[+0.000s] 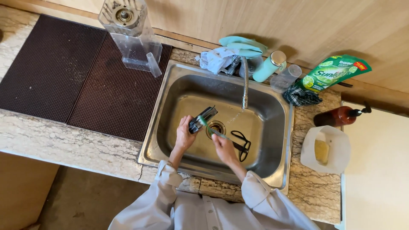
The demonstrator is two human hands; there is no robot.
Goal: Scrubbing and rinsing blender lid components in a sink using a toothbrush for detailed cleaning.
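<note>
Over the sink, my left hand grasps a dark blade part; my right hand grips a green brush against it.

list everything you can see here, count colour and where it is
sink: 1, steel, set in the marble counter
tap: 1, silver, over the basin, water running
blade part: 1, dark and silver, in the left hand
brush: 1, green handle, in the right hand, touching the blade part
black ring: 1, on the basin floor
mats: 2, dark brown, left of the sink
clear jug: 1, on the mats
cloths: white and teal, behind the tap
bottle: 1, teal
soap pouch: 1, green
pump bottle: 1, brown
white tub: 1, yellow sponge inside
left hand: 1
right hand: 1
</note>
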